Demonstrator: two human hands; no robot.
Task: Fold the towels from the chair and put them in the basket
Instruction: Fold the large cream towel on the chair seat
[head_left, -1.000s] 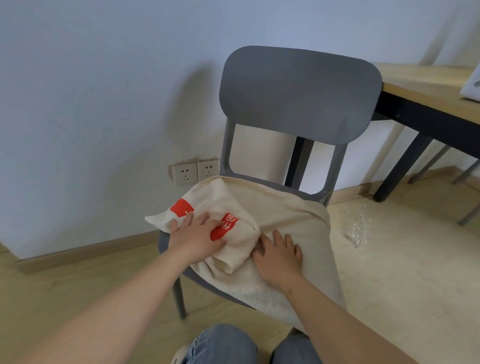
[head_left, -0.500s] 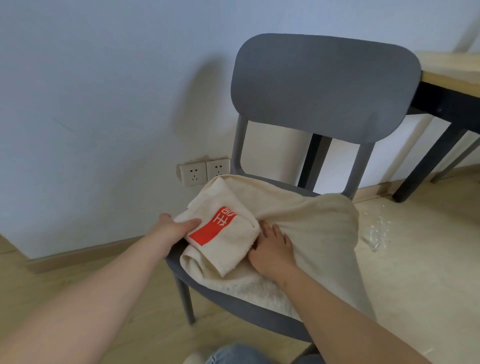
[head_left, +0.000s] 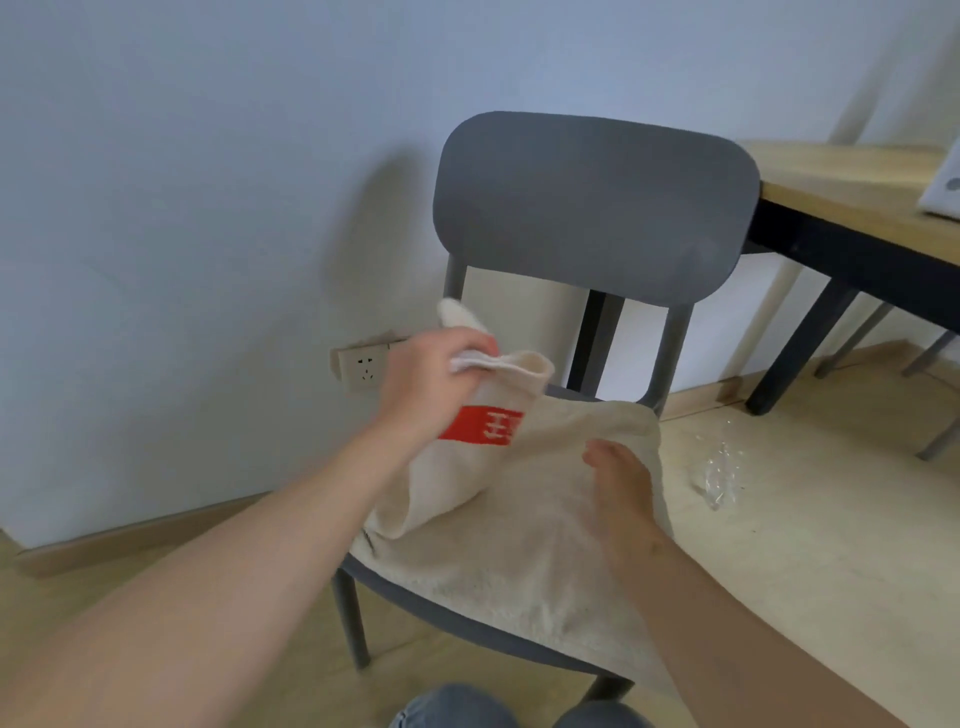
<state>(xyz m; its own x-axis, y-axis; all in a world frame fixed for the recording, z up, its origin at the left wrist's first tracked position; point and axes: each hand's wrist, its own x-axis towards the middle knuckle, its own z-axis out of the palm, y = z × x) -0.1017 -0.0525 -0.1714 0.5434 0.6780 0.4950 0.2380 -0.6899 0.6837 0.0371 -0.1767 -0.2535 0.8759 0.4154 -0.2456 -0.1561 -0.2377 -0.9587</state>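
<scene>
Item one: cream towel with red label (head_left: 483, 431), upper end raised, lower end resting on item two. We pinch its hem in our left hand (head_left: 436, 379), fingers (head_left: 470, 344) curled round it.

Item two: second cream towel (head_left: 519, 582), spread over the grey chair (head_left: 597, 208) seat. Our right hand (head_left: 623, 493) lies flat on it, holding nothing, just beside item one.
</scene>
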